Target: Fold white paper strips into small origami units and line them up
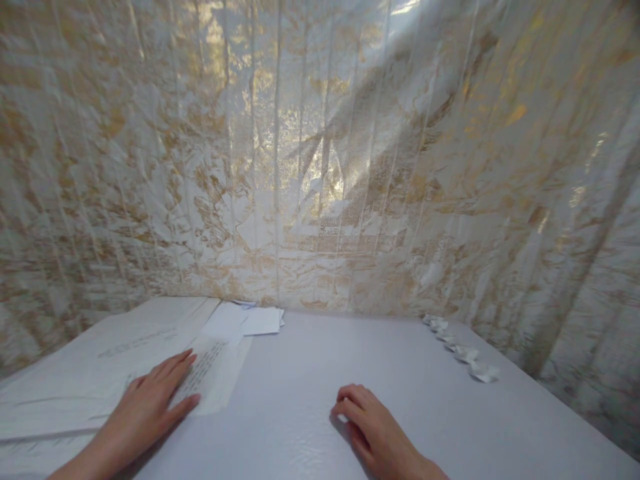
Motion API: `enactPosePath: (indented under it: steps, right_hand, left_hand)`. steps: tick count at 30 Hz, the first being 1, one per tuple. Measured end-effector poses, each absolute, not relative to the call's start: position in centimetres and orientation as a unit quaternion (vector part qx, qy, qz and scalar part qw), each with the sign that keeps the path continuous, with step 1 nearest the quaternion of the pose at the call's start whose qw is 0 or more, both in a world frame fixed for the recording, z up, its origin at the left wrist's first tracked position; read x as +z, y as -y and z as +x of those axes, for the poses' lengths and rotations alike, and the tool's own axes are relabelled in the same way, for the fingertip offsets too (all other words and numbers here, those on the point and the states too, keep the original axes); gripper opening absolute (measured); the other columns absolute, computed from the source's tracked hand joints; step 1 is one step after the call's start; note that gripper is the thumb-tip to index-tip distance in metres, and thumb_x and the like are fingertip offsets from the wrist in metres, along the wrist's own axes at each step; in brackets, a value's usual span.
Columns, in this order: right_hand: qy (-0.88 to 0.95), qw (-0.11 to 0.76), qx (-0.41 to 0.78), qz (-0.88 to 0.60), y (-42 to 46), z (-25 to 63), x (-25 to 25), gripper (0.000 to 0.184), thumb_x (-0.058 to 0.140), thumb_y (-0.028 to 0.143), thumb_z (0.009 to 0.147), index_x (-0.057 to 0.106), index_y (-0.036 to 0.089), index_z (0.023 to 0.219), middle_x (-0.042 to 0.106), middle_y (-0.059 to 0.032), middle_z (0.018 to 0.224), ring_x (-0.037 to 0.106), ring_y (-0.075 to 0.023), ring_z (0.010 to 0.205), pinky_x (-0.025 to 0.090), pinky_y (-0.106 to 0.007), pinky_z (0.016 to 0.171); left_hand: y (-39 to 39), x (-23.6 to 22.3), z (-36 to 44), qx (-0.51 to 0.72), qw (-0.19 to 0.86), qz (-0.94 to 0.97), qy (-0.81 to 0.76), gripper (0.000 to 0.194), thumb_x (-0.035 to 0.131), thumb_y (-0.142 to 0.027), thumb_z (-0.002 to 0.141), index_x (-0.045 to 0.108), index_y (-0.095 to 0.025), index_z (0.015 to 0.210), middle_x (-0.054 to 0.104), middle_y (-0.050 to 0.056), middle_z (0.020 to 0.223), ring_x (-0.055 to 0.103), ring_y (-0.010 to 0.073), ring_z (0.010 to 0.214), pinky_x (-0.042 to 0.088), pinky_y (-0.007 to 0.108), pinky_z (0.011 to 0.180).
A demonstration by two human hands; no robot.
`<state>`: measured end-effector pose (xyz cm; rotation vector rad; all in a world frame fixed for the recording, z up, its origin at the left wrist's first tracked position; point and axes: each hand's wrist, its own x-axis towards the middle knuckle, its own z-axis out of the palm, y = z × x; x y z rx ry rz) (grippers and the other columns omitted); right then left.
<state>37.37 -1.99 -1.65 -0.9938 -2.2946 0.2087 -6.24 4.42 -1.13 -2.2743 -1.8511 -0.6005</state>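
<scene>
My left hand (150, 403) lies flat, fingers stretched out, on a printed sheet of paper (210, 373) at the left of the white table (310, 373). My right hand (373, 427) rests on the bare table near the front, fingers curled down with the tips touching the surface; nothing shows in it. Small cut white paper squares (250, 321) lie beyond the printed sheet near the back edge. A row of several small folded white paper pieces (463, 350) runs along the right back edge, well away from both hands.
More large sheets of paper (75, 380) are spread over the table's left side. A shiny white and gold curtain (320, 153) hangs close behind and around the table on the back and right.
</scene>
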Motion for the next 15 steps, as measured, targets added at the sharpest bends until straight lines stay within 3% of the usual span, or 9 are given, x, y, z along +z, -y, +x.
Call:
enactPosePath:
  steps: [5, 11, 15]
  right_hand:
    - [0.860, 0.312, 0.098, -0.392, 1.9, 37.1, -1.7, 0.045, 0.046, -0.005, 0.075, 0.060, 0.022, 0.108, 0.062, -0.0086, 0.109, 0.059, -0.0240, 0.100, 0.050, -0.038, 0.089]
    - [0.861, 0.323, 0.089, -0.384, 1.7, 37.4, -1.9, 0.043, 0.046, -0.004, 0.077, 0.060, 0.022, 0.109, 0.063, -0.0081, 0.107, 0.059, -0.0239, 0.096, 0.050, -0.036, 0.084]
    - [0.864, 0.325, 0.078, -0.378, 1.7, 37.2, -2.0, 0.040, 0.045, -0.003, 0.079, 0.060, 0.022, 0.108, 0.063, -0.0081, 0.104, 0.058, -0.0234, 0.094, 0.050, -0.035, 0.083]
  left_hand:
    - [-4.5, -2.9, -11.7, -0.162, 0.072, -0.778, 0.602, 0.053, 0.043, -0.043, 0.090, 0.064, -0.021, 0.134, 0.063, 0.010, 0.143, 0.059, 0.0317, 0.131, 0.045, 0.043, 0.102]
    - [-4.0, -0.7, -11.0, -0.100, 0.089, -0.807, 0.576, 0.039, 0.043, -0.035, 0.092, 0.077, -0.029, 0.111, 0.079, 0.000, 0.118, 0.070, 0.0234, 0.111, 0.043, 0.034, 0.097]
    - [-3.4, -0.8, -10.7, -0.136, 0.136, -0.806, 0.560, 0.042, 0.040, -0.033, 0.092, 0.077, -0.032, 0.113, 0.073, -0.002, 0.129, 0.065, 0.0203, 0.121, 0.041, 0.030, 0.100]
